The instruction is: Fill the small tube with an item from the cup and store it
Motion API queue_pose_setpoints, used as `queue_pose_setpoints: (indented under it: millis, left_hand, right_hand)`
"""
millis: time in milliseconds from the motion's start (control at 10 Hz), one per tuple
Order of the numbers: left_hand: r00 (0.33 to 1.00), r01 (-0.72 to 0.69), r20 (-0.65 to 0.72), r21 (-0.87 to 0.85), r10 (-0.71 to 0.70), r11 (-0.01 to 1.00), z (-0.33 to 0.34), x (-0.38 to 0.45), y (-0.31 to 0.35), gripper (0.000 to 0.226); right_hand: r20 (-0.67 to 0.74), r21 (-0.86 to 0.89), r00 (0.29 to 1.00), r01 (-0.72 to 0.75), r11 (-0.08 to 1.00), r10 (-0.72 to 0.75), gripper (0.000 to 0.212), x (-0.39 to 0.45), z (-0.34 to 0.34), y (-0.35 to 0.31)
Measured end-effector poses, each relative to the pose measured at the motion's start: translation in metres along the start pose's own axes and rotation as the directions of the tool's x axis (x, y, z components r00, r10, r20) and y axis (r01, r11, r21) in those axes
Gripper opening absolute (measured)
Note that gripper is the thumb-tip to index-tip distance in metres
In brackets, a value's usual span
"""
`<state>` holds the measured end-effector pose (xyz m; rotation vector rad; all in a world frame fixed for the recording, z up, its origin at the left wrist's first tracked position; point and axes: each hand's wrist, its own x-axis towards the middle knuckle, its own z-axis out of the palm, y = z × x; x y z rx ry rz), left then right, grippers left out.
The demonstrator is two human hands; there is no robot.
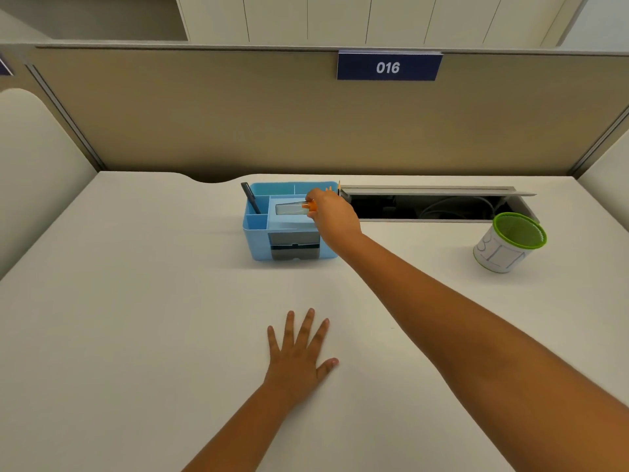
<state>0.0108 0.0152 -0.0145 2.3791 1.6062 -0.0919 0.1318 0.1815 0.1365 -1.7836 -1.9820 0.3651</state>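
A pale cubicle desk (136,301) under a beige partition: the storing step appeared to be in hand.

From the head camera, the blue organizer (289,221) sat at the desk's back edge; the right hand (332,216) reached over its right side, fingers closed on the orange-capped end of the small tube (291,208), which lay level above the organizer's large middle compartment. The left hand (299,352) rested flat and open, well in front of the organizer. The green-rimmed cup (510,241) stood far right of it. Next, probably, lowering and letting go.
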Motion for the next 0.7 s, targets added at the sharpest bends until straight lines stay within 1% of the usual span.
queue_pose_setpoints:
  millis: [100, 200, 300, 400, 500, 600, 700]
  left_hand:
    - [1.0, -0.011, 0.004, 0.009, 0.011, 1.0, -0.002, 0.0, 0.001, 0.068]
    - [0.998, 0.015, -0.058, 0.068, -0.011, 0.998, -0.009, -0.004, 0.002, 0.067]
    - [0.998, 0.054, -0.022, 0.114, -0.052, 0.992, -0.014, -0.008, 0.007, 0.066]
    - [0.998, 0.042, -0.055, 0.103, -0.037, 0.994, -0.012, -0.007, 0.005, 0.068]
    - [0.996, 0.062, -0.072, 0.093, -0.055, 0.994, -0.01, -0.008, 0.004, 0.068]
    - [0.991, 0.0, -0.132, 0.092, 0.012, 0.996, -0.006, -0.006, 0.002, 0.067]
    - [0.972, 0.03, -0.235, 0.135, 0.002, 0.99, -0.002, -0.005, 0.003, 0.067]
  right_hand:
    - [0.054, -0.051, 0.998, -0.004, 0.999, 0.007, 0.028, 0.005, 0.003, 0.001]
    - [0.082, -0.079, 0.996, -0.017, 0.997, 0.023, 0.029, 0.006, 0.006, 0.0]
    - [0.1, -0.074, 0.994, -0.033, 0.997, 0.04, 0.029, 0.005, 0.01, 0.0]
    - [0.108, -0.084, 0.992, -0.052, 0.995, 0.061, 0.027, 0.003, 0.011, 0.0]
    - [0.1, -0.089, 0.992, -0.073, 0.993, 0.082, 0.028, 0.001, 0.013, 0.004]
    - [0.091, -0.028, 0.989, -0.11, 0.994, 0.112, 0.036, -0.002, 0.006, 0.003]
    - [0.012, 0.039, 0.992, -0.122, 0.992, 0.122, 0.041, -0.012, 0.005, 0.011]
